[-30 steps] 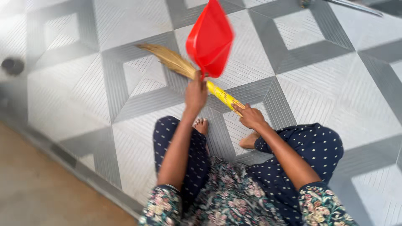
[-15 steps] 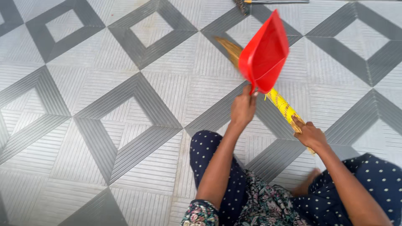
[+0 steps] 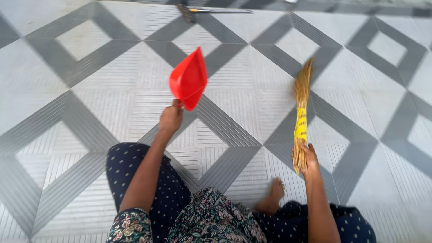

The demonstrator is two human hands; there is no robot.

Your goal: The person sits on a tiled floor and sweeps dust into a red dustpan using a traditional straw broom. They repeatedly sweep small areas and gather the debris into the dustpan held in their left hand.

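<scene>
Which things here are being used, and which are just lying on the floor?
In use:
red dustpan, held up in the left hand
straw broom, gripped low in the right hand

Lying about:
long-handled tool on the grey patterned floor at the far edge, touched by neither hand

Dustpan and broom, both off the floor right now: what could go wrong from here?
1. The left hand holds the red dustpan tilted on edge; anything in it could spill onto the tiled floor.
2. The right hand grips the broom at its very end; the grip may slip mid-swing.
3. A bare foot sits near the broom's path and could get struck.
</scene>
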